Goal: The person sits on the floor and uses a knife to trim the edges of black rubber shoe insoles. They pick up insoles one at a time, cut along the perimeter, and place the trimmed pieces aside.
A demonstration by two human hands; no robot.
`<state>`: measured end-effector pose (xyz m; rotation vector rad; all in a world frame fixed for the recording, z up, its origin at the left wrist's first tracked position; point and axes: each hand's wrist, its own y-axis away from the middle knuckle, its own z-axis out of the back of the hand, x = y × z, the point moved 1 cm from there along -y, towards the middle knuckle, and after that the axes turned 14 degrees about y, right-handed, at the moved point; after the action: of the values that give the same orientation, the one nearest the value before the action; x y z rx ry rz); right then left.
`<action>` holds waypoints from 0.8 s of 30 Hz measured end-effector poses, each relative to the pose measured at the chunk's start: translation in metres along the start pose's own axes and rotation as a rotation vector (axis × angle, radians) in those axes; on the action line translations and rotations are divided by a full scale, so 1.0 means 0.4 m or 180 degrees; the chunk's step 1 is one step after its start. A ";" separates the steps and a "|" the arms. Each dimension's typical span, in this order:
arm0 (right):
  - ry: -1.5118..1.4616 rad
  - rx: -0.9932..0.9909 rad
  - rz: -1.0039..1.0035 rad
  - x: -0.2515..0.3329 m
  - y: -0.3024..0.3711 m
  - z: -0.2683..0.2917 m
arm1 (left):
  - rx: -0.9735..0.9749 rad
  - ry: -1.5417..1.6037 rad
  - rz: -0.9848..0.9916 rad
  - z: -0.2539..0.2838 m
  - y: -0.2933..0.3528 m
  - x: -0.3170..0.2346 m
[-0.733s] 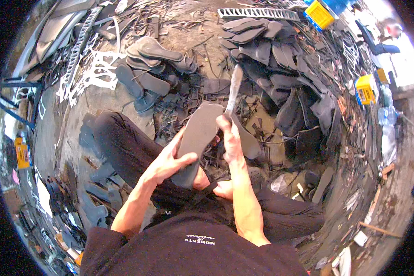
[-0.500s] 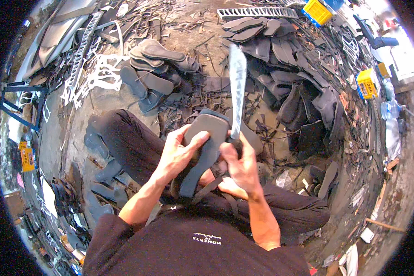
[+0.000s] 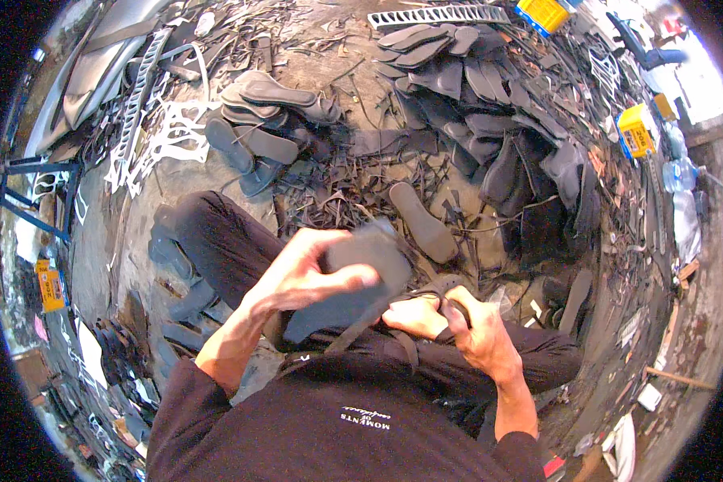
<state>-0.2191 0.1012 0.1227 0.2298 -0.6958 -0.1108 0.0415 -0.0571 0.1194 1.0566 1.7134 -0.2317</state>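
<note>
My left hand (image 3: 305,273) grips a dark grey shoe sole (image 3: 369,261), thumb laid across its upper face. The sole is tilted and smeared by motion. To its right, my right hand (image 3: 482,333) is closed beside my bare foot (image 3: 418,317), close to a dark strap-like piece. Whatever its fingers hold is hidden, and no knife blade shows. A loose brown-grey sole (image 3: 422,221) lies on the ground just beyond my hands. Dark trimmed strips (image 3: 337,193) are scattered in front of my legs.
Ahead to the right rises a large pile of dark soles (image 3: 490,120); a smaller sole stack (image 3: 265,112) lies ahead left. White cut-out sheet scraps (image 3: 181,128) spread at the left. Yellow boxes (image 3: 637,131) and a clear plastic bottle (image 3: 680,175) stand at the right.
The knife that pointed upward in my right hand is out of sight. That hand has moved down and right, apart from the sole. My left hand has turned the sole, uncovering the loose one beyond.
</note>
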 end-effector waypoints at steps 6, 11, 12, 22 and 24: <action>-0.1341 0.0183 0.0230 -0.045 -0.105 -0.055 | 0.0699 -0.1342 -0.0479 -0.010 -0.036 0.032; -0.3210 -0.0470 -0.0776 -0.056 -0.087 -0.075 | -0.2675 0.1848 -0.2161 0.198 -0.055 0.008; -0.3002 -0.0423 -0.0747 -0.034 -0.096 -0.095 | -0.2594 0.1556 -0.1601 0.162 -0.063 0.019; -0.0638 -0.0607 -0.0391 0.088 -0.044 -0.218 | -0.2316 0.2392 -0.1351 -0.022 -0.115 0.082; -0.0440 -0.0901 -0.0231 0.074 -0.010 -0.231 | -0.2201 0.2160 -0.1377 -0.021 -0.101 0.097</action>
<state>-0.1371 0.1078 0.0714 -0.0246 -0.8000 -0.2942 0.0042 -0.0549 0.0768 0.2344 2.3658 0.4839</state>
